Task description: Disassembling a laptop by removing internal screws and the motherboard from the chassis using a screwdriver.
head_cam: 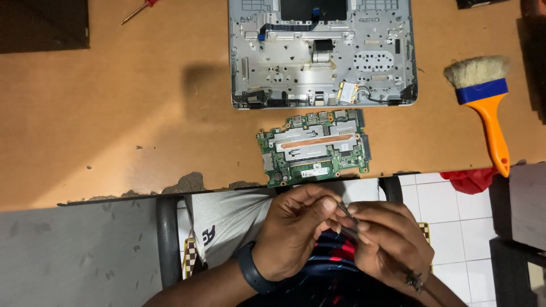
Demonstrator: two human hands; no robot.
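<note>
You are holding both hands low over your lap, below the table edge. Your left hand is curling its fingertips in a pinch around the tip of a thin dark metal tool; your right hand is closing around the same tool's shaft, which is running down and out past the heel of that hand. Whether anything small is sitting between the left fingertips, you cannot tell. A dark band is wrapping your left wrist. Just above the hands, at the table's near edge, a green circuit board is lying flat, rectangular, with grey metal shields and a copper-coloured strip across it. Beyond it, an opened silver laptop shell is lying with its ribbed, perforated inside facing up. The table is showing a matte orange-brown top, chipped and ragged along the front lip. Well off to the right, a paintbrush with pale bristles, blue ferrule and orange plastic handle is lying flat. A red-handled screwdriver is resting at the far left top.
</note>
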